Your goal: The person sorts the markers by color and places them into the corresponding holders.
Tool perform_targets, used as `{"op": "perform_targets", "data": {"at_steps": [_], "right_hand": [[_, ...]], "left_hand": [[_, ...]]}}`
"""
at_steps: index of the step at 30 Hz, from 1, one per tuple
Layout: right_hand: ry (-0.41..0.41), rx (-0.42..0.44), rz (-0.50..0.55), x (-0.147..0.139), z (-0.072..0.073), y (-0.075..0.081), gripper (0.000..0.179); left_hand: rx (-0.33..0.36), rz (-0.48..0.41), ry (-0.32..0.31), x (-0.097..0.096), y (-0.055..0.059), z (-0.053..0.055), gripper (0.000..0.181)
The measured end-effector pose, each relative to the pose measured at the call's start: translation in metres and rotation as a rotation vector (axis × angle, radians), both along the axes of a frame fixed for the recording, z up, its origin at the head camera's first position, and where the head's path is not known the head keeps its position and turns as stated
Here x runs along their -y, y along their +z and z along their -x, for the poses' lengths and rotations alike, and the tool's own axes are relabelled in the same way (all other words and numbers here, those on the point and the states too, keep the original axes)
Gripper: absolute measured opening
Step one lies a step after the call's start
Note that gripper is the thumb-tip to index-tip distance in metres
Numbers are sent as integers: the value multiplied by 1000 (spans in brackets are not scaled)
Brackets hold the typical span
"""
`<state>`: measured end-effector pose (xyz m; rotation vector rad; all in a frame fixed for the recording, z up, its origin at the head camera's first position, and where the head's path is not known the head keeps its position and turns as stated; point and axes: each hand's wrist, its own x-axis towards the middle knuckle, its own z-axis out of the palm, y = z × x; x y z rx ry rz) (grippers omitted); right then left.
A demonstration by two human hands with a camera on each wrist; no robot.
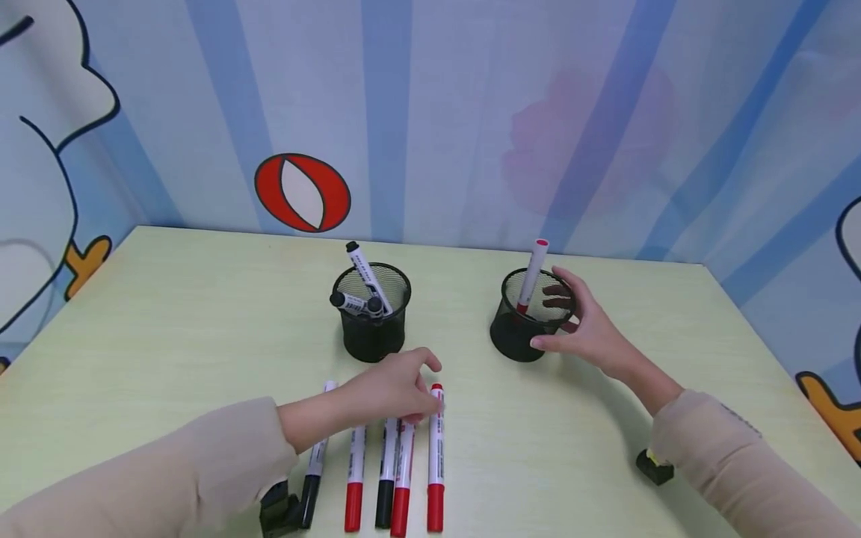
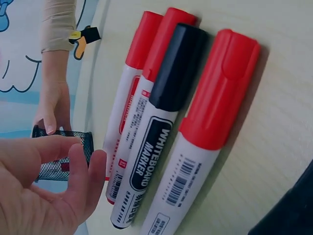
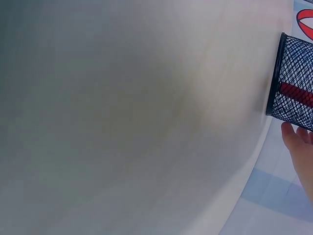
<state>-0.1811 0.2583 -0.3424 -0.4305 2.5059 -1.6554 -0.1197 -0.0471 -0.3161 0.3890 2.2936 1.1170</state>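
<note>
My left hand (image 1: 397, 388) reaches over a row of whiteboard markers, its thumb and fingers bent with a gap between them. Nearest its fingertips is the rightmost red-capped marker (image 1: 436, 456), lying on the table. In the left wrist view, the fingertips of the left hand (image 2: 54, 191) overlap the far end of that marker (image 2: 129, 88), and none is lifted. Thumb and fingers of my right hand (image 1: 585, 329) grip the right side of a black mesh pen cup (image 1: 518, 340). One red marker (image 1: 534, 273) stands tilted inside it. The right wrist view catches this cup (image 3: 296, 63) at its edge.
A second mesh pen cup (image 1: 373, 340) to the left holds several black markers (image 1: 366, 273). Beside the red-capped marker lie a black-capped marker (image 1: 386, 478) and others, partly under my left arm. A printed cloth backdrop (image 1: 444, 112) rises behind the table (image 1: 222, 321).
</note>
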Motion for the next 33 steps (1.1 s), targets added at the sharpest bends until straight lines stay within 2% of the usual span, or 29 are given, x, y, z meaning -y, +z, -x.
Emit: {"op": "perform_targets", "data": {"at_steps": [7, 12, 18, 24, 33], "right_hand": [[-25, 8, -17, 4, 1, 0, 100], [-38, 24, -34, 4, 1, -1, 97], [-49, 40, -50, 6, 1, 2, 89], [-49, 54, -42, 5, 1, 2, 87], [-39, 54, -41, 5, 2, 1, 88]], "left_hand": [[-80, 79, -16, -5, -6, 2, 47], [-110, 128, -26, -11, -9, 4, 47], [-144, 171, -64, -18, -12, 4, 37], [-170, 201, -108, -26, -9, 0, 23], [-231, 178, -149, -37, -13, -3, 24]]}}
